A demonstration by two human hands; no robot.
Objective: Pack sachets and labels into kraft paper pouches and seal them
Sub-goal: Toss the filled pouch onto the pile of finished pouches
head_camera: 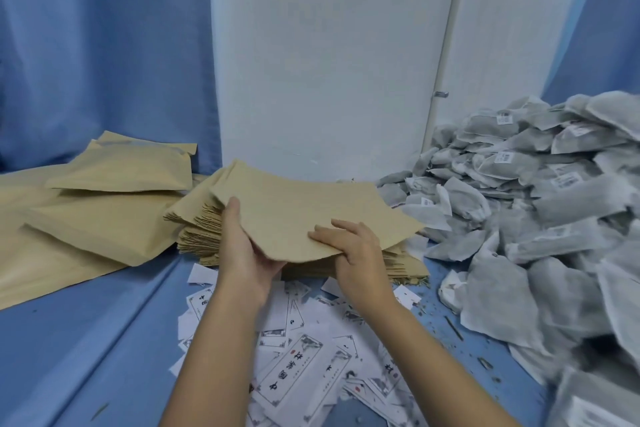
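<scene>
A flat kraft paper pouch (301, 204) is lifted off the top of a thick stack of empty pouches (201, 236) in the middle of the table. My left hand (247, 250) grips its near left edge, thumb on top and fingers underneath. My right hand (353, 250) holds the near right edge, fingers lying on top and thumb below. A loose heap of white printed labels (294, 367) lies on the blue cloth in front of the stack, under my forearms. A big pile of grey fabric sachets (540, 218) fills the right side.
Several filled kraft pouches (114, 170) lie stacked at the left on a large sheet of kraft paper (41, 270). Blue curtains and a white wall panel (329, 62) close off the back. Dark crumbs dot the blue cloth (460, 333) near the sachets.
</scene>
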